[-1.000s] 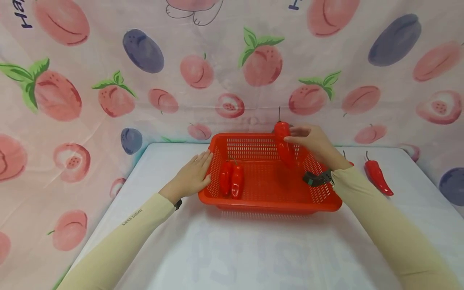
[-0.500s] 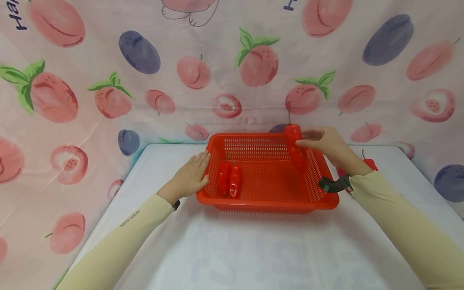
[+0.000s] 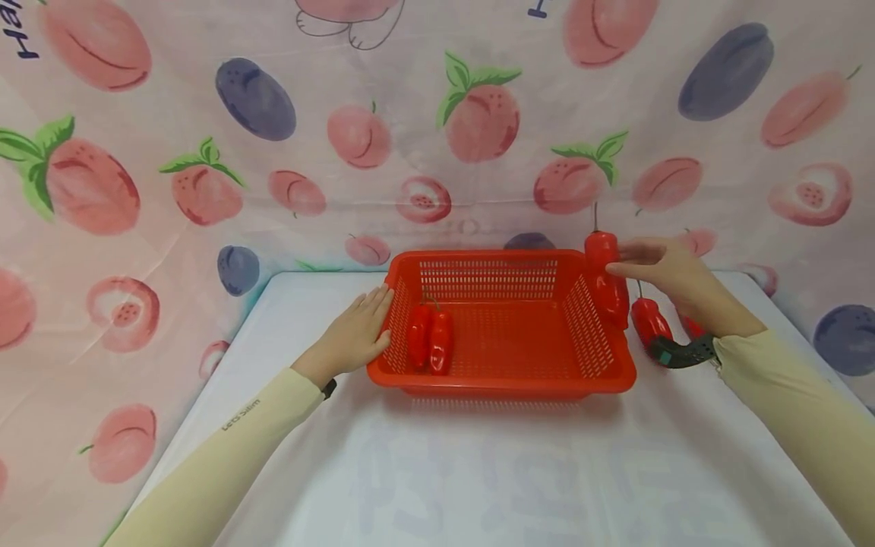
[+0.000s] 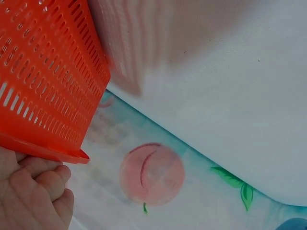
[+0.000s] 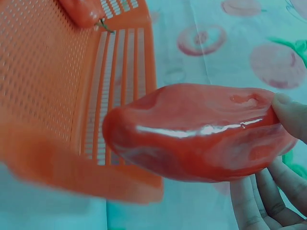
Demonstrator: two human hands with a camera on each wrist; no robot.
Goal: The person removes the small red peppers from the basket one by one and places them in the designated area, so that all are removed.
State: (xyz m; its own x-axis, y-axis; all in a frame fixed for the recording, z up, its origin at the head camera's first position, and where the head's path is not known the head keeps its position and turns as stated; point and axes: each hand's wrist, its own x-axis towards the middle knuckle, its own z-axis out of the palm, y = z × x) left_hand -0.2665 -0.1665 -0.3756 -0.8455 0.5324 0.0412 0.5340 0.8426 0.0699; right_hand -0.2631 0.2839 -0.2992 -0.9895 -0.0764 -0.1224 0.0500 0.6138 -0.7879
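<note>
A red chili pepper [image 3: 611,292], stem up, hangs at the right rim of the red plastic basket [image 3: 506,385]. My right hand [image 3: 659,275] pinches its upper part between thumb and fingers. In the right wrist view, the held pepper [image 5: 201,132] shows glossy, its tip toward the basket. My left hand [image 3: 355,334] rests on the basket's left rim with fingers extended; the left wrist view has its fingers against the rim [image 4: 43,151]. Inside, at the left end, lie two red peppers, an outer pepper [image 3: 418,338] and an inner pepper [image 3: 441,346].
Right of the basket, a red pepper [image 3: 652,319] lies on the white table [image 3: 478,471], partly covered by the black wrist strap [image 3: 683,353]. Another pepper [image 3: 692,327] is mostly hidden behind the right wrist. A fruit-print cloth [image 3: 424,99] hangs behind the table.
My right hand has carried the pepper rightward, from above the basket's inside to its right rim. The left hand stays on the left rim; the view has shifted slightly.
</note>
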